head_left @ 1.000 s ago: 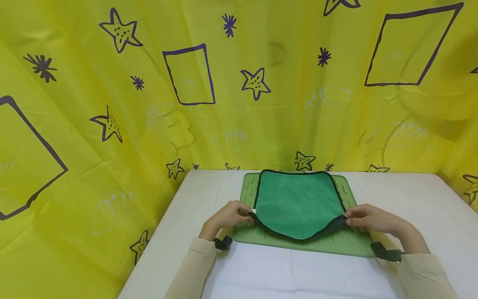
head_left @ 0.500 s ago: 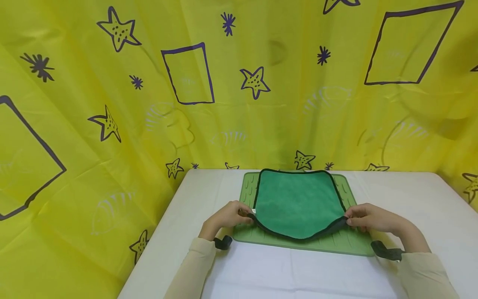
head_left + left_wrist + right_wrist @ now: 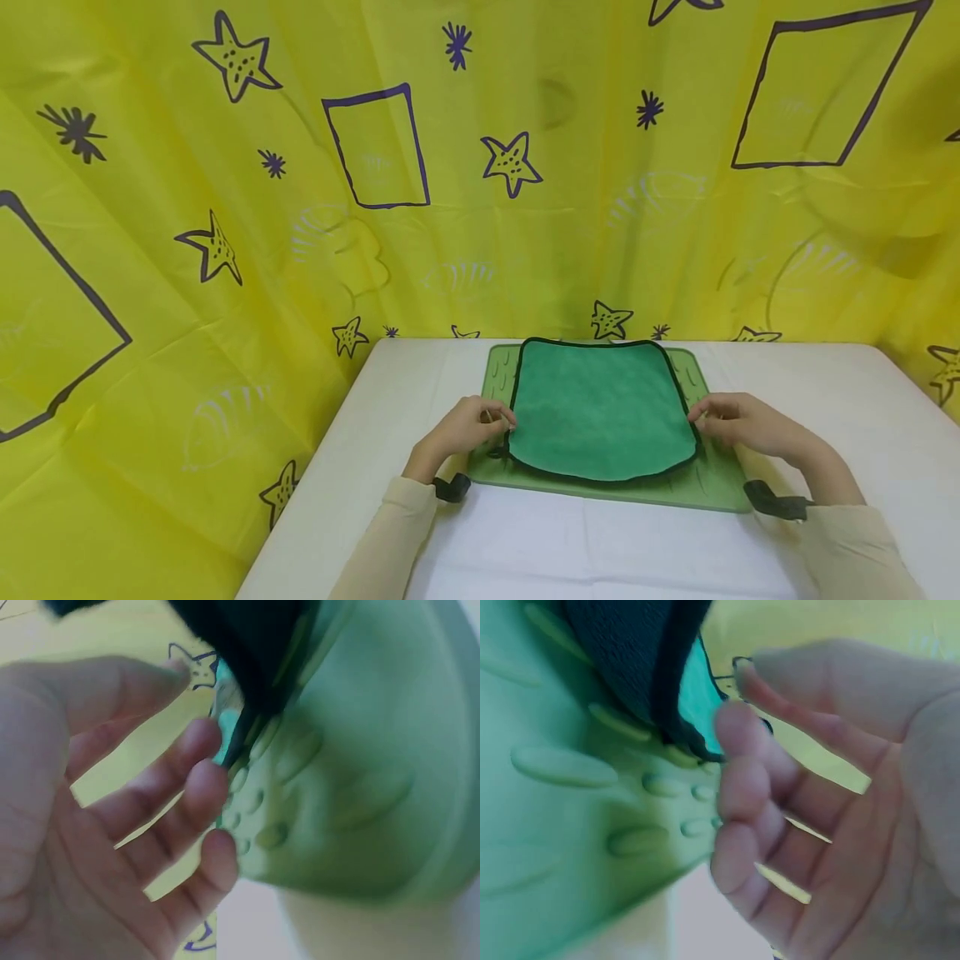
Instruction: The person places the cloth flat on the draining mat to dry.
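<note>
Meanwhile, both hands, left and right, rest with relaxed fingers beside the black-edged green microfibre cloth, apparently spread flat on the ribbed light-green silicone mat.

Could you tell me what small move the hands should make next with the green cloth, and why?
Probably take a grip on the near corners again. The green cloth lies flat on the ridged mat, and the left hand and right hand sit open beside its near corners, holding nothing.

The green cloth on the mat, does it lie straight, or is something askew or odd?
Slightly odd: the green cloth lies on the light green mat but not squarely; its near edge bulges in a curve. Both hands are at its sides. No damage shows.
</note>
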`<state>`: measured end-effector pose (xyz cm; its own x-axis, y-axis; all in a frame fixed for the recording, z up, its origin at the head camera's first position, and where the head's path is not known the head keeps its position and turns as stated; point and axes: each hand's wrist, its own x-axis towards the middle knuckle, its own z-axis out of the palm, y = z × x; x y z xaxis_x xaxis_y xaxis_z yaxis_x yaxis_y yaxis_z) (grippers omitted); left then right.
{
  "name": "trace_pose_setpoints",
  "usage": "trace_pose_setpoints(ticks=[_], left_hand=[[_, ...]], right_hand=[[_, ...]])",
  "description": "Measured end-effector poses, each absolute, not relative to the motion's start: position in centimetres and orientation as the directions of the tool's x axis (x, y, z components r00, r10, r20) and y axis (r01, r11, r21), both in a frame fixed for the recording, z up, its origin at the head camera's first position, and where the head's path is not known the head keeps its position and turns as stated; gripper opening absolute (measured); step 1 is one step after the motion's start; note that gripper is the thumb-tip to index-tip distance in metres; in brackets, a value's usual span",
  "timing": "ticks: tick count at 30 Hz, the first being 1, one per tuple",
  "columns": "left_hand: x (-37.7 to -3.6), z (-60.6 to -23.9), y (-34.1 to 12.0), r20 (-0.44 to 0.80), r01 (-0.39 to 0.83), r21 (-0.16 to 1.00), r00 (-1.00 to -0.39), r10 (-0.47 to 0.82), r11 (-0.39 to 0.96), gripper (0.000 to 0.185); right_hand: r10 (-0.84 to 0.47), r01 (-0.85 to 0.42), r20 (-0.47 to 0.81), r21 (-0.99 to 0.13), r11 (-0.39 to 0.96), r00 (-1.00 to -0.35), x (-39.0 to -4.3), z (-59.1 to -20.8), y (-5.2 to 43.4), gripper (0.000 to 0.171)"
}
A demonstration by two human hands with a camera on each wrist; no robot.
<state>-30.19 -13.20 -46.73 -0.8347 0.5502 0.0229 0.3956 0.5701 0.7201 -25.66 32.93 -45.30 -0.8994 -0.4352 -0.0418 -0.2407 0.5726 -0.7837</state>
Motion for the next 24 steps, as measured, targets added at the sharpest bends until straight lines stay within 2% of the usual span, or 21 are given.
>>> trace_pose_setpoints(ticks=[5,11,19,24], left_hand=[[-30.1,-47.2,-12.0,0.082,0.422,0.690,-0.853,0.515,0.588,0.013],[-30.0,-47.7,-11.0,0.126,0.474,0.604,-0.851,0.510,0.641,0.016],[-29.8,-48.0,-10.3,0.087,0.432,0.518,-0.885,0.457,0.738,0.035],[-29.6,-47.9,-10.2,0.067,0.413,0.489,-0.896,0.440,0.768,0.040]], right_hand=[[-0.351,-0.257,0.028,-0.737,0.625,-0.936,-25.8,-45.5,31.8,0.022],[-0.349,-0.304,0.085,-0.703,0.643,-0.933,-26.2,-46.2,30.6,0.020],[-0.301,-0.255,0.038,-0.638,0.727,-0.953,-26.5,-47.2,29.8,0.034],[-0.282,-0.224,0.007,-0.626,0.747,-0.959,-26.5,-47.6,29.7,0.039]])
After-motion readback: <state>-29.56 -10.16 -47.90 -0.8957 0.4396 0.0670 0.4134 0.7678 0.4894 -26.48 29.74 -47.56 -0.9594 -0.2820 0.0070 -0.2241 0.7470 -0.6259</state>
